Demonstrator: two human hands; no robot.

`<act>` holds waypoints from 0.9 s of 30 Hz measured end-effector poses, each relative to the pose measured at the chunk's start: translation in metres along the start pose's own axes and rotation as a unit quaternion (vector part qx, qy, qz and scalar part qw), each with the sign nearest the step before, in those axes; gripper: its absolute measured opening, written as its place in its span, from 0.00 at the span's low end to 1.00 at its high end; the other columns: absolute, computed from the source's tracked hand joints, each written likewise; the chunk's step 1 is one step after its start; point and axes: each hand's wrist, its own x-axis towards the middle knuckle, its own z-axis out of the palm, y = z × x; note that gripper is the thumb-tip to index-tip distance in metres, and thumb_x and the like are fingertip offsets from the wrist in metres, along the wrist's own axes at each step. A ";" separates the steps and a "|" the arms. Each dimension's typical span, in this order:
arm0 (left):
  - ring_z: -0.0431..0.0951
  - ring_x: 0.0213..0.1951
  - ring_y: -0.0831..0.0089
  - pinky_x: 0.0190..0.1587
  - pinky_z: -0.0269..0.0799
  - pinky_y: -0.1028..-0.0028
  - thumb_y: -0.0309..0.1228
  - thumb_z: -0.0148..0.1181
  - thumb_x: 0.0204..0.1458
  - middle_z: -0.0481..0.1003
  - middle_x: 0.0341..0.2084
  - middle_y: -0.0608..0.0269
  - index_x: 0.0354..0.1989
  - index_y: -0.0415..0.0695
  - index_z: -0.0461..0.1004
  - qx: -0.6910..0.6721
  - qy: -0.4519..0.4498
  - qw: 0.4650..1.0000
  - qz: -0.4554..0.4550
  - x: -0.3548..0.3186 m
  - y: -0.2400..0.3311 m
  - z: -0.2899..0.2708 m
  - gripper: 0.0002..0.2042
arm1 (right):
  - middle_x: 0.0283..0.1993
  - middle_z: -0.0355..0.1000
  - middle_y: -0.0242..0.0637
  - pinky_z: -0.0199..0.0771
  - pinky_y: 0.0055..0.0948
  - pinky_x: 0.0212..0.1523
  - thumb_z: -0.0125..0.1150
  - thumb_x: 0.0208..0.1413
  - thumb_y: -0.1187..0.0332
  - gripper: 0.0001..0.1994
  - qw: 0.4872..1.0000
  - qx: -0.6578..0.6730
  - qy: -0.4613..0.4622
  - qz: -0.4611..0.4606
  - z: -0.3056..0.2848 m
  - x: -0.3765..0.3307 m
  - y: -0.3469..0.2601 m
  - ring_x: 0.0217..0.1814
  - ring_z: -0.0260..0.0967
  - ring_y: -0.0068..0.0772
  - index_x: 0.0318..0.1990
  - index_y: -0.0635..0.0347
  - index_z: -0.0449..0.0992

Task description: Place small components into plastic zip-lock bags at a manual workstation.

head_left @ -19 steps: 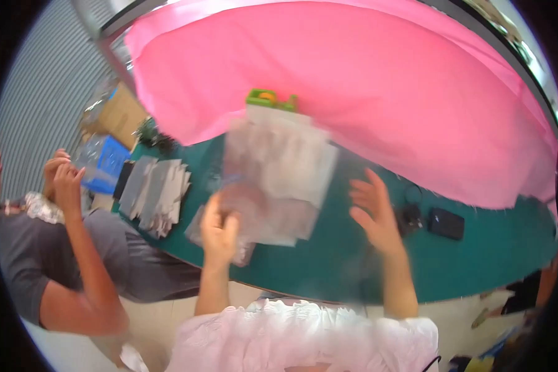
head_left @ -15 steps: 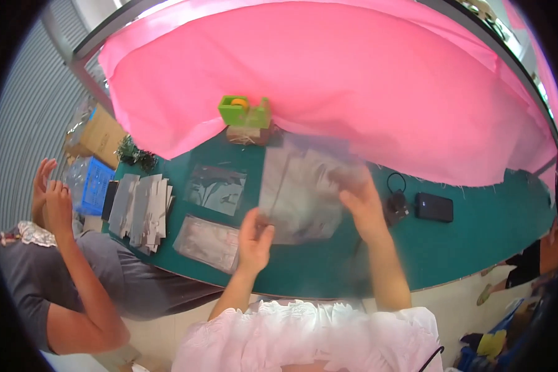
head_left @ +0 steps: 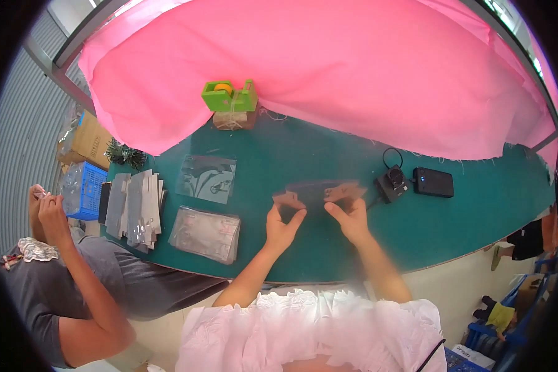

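Note:
Near the middle of the table, a clear plastic bag (head_left: 313, 185) is stretched between my two hands, tilted so that it shows as a thin, blurred strip. My left hand (head_left: 283, 224) pinches its left end between thumb and fingers. At the other end my right hand (head_left: 352, 217) grips it the same way, with the fingers seen through the plastic. To the left of my hands lies a stack of clear plastic bags (head_left: 206, 235). Beyond that stack, a single clear bag (head_left: 207, 180) lies flat on the green table (head_left: 316, 260).
A green tape dispenser (head_left: 230, 98) is tied onto a brown block (head_left: 234, 120) against the pink cloth (head_left: 328, 68). Grey and white strips (head_left: 135, 208) are piled at left, near another person (head_left: 87, 279). A black box (head_left: 433, 182) and a cabled device (head_left: 392, 183) sit at right.
The bag, held up broad and face-on before, has been tipped nearly edge-on. My left hand has shifted right and both hands are closer together. The view has swung slightly.

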 end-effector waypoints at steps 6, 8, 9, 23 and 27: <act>0.73 0.47 0.71 0.51 0.66 0.71 0.21 0.59 0.50 0.75 0.41 0.59 0.62 0.38 0.58 -0.084 0.037 0.992 -0.085 -0.008 0.053 -0.003 0.29 | 0.51 0.69 0.40 0.66 0.30 0.55 0.65 0.52 0.72 0.25 0.989 0.062 0.077 0.109 0.019 -0.007 -0.026 0.54 0.66 0.29 0.57 0.63 0.63; 0.74 0.45 0.72 0.49 0.67 0.72 0.21 0.58 0.51 0.74 0.43 0.56 0.65 0.39 0.50 -0.044 0.026 0.996 -0.072 -0.011 0.062 -0.009 0.33 | 0.53 0.68 0.42 0.65 0.30 0.56 0.65 0.53 0.71 0.29 0.988 0.049 0.061 0.134 0.018 -0.011 -0.022 0.56 0.65 0.30 0.60 0.65 0.60; 0.75 0.42 0.73 0.48 0.68 0.73 0.22 0.58 0.51 0.73 0.46 0.54 0.69 0.39 0.42 -0.005 0.012 0.998 -0.057 -0.013 0.063 -0.014 0.38 | 0.56 0.67 0.44 0.64 0.30 0.57 0.65 0.53 0.69 0.32 0.986 0.036 0.046 0.158 0.017 -0.014 -0.021 0.57 0.65 0.31 0.62 0.67 0.56; 0.75 0.33 0.74 0.34 0.74 0.75 0.24 0.60 0.50 0.66 0.51 0.55 0.58 0.38 0.67 0.193 -0.113 0.958 -0.182 -0.036 0.069 -0.045 0.23 | 0.57 0.62 0.48 0.59 0.43 0.60 0.70 0.41 0.62 0.41 0.851 -0.520 -0.068 0.003 0.013 -0.034 -0.030 0.59 0.60 0.51 0.64 0.61 0.57; 0.75 0.39 0.68 0.40 0.73 0.72 0.25 0.60 0.50 0.67 0.51 0.56 0.55 0.40 0.69 0.261 -0.137 0.944 -0.145 -0.033 0.077 -0.047 0.21 | 0.61 0.59 0.47 0.55 0.46 0.64 0.72 0.38 0.59 0.40 0.835 -0.434 -0.336 -0.039 0.014 -0.048 -0.048 0.64 0.54 0.50 0.62 0.53 0.62</act>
